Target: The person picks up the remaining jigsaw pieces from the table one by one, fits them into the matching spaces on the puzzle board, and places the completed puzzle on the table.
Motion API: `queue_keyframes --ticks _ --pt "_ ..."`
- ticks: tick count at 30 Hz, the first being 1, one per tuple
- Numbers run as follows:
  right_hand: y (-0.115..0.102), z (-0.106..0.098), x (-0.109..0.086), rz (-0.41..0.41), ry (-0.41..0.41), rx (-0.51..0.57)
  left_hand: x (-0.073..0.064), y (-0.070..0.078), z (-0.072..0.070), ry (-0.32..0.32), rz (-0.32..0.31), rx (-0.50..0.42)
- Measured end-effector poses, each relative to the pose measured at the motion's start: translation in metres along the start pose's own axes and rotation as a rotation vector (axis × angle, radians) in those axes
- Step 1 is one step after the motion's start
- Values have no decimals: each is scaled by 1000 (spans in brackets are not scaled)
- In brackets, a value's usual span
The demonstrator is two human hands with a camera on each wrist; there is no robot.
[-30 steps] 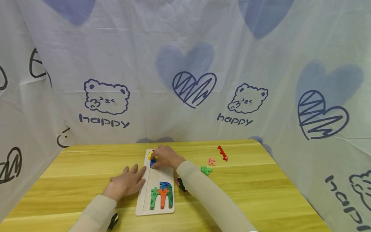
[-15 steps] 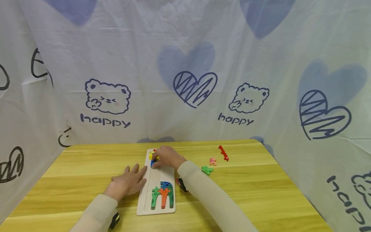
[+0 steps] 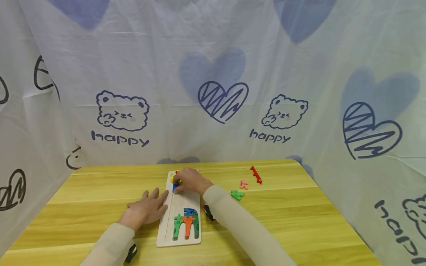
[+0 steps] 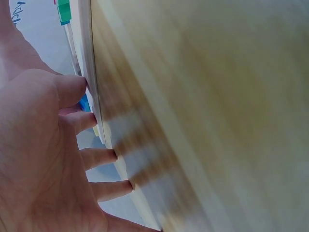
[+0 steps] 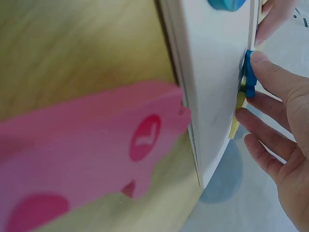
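A pale puzzle board [image 3: 161,238] lies lengthwise on the table. My left hand [image 3: 144,210] is spread flat beside its left edge; in the left wrist view the thumb and index fingertip touch that edge. At the board's far end my right hand [image 3: 193,181] pinches a blue puzzle piece [image 5: 250,75] between thumb and index finger. A yellow piece [image 5: 237,116] adjoins it, with the middle fingertip on it. My fingers partly hide both in the head view. Green [image 3: 177,226], orange [image 3: 188,226] and blue [image 3: 190,211] pieces sit interlocked at the near end.
Right of the board lie a green piece [image 3: 237,194], a pink piece [image 3: 244,184] and a long red piece [image 3: 256,175]. A larger pink piece [image 5: 101,150] lies close by the board, mostly hidden by my right forearm in the head view. A printed curtain [image 3: 173,147] stands behind the table.
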State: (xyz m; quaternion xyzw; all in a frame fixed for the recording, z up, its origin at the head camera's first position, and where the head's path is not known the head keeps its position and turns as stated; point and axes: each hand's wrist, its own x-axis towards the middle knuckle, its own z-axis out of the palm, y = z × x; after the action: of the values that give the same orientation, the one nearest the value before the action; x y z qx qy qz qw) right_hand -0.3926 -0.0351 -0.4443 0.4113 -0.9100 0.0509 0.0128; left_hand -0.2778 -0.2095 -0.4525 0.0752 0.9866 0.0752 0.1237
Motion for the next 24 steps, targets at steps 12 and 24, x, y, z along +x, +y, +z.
queue_keyframes --ticks 12,24 --pt "-1 -2 -3 21 -23 -23 0 1 0 -4 -8 0" --pt "-1 0 -3 22 -8 -43 -3 2 -1 5 3 -1"
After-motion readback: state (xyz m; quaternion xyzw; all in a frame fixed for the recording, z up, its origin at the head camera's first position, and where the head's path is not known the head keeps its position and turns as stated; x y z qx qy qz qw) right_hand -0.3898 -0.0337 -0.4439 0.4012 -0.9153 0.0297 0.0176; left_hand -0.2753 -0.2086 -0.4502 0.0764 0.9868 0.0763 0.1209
